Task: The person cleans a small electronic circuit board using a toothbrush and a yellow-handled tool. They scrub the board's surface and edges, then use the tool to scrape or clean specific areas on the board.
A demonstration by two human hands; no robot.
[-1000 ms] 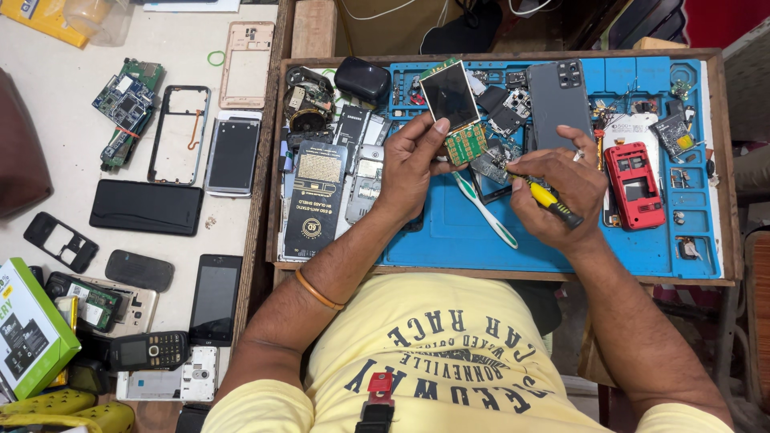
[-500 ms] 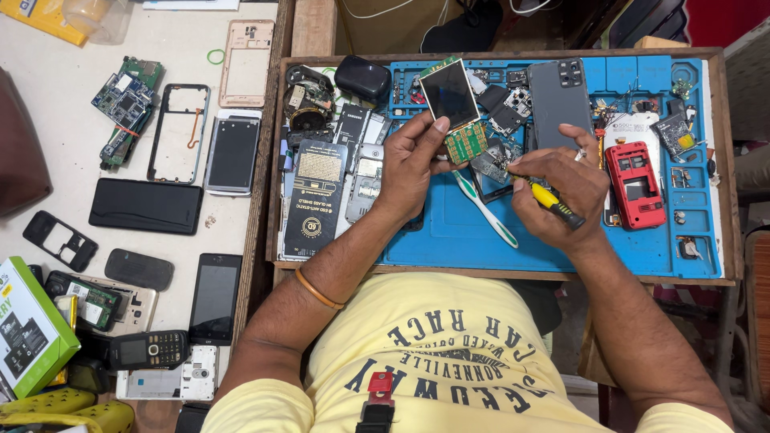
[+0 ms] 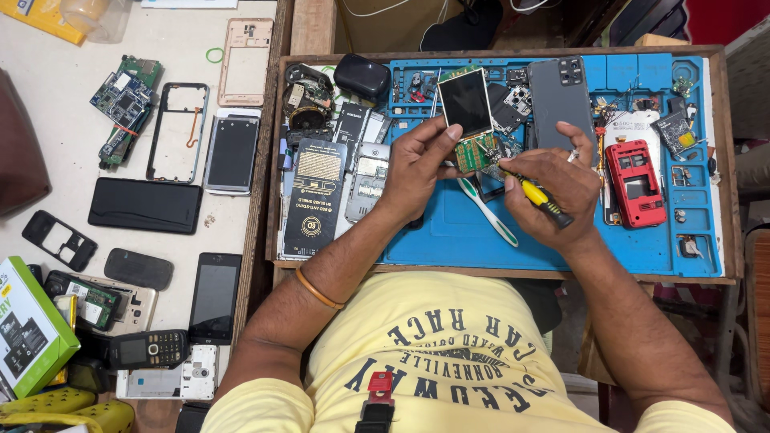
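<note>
My left hand (image 3: 417,164) holds a small green phone circuit board (image 3: 475,151) with a dark screen (image 3: 466,102) standing up from it, above the blue work mat (image 3: 449,240). My right hand (image 3: 553,188) grips a yellow-and-black screwdriver (image 3: 539,196) whose tip touches the board's right edge. A white toothbrush (image 3: 489,212) lies on the mat just under both hands.
A red phone frame (image 3: 634,183), a grey phone back (image 3: 560,96), black cases and several loose parts crowd the mat. On the white table to the left lie circuit boards (image 3: 122,100), phone frames, dark screens (image 3: 144,205), a keypad phone (image 3: 148,349) and a green box (image 3: 28,333).
The right hand has shifted slightly with the screwdriver against the board. The left hand keeps the board in the same place.
</note>
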